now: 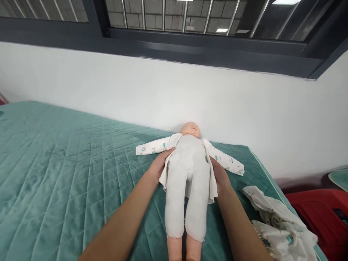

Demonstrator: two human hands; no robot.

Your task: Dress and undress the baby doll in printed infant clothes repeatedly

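Observation:
A baby doll [187, 174] lies on its back on a green quilted cover, head toward the wall, with a padded white body and bare lower legs. Its arms are in the sleeves of a white printed baby shirt [228, 162], which hangs open at the front. At the doll's left-hand side in the picture, my left hand [161, 164] is closed on the shirt's edge, thumb on top and fingers beneath the cloth. My right hand [219, 174] grips the shirt's other side by the doll's flank; its fingertips are hidden behind the fabric.
Crumpled white printed clothes [282, 221] lie at the right edge of the green quilted cover [67, 174]. Beyond that edge is a red plastic object [320, 214]. A white wall [122, 87] rises behind the doll, below a dark-framed window [174, 43] with metal bars.

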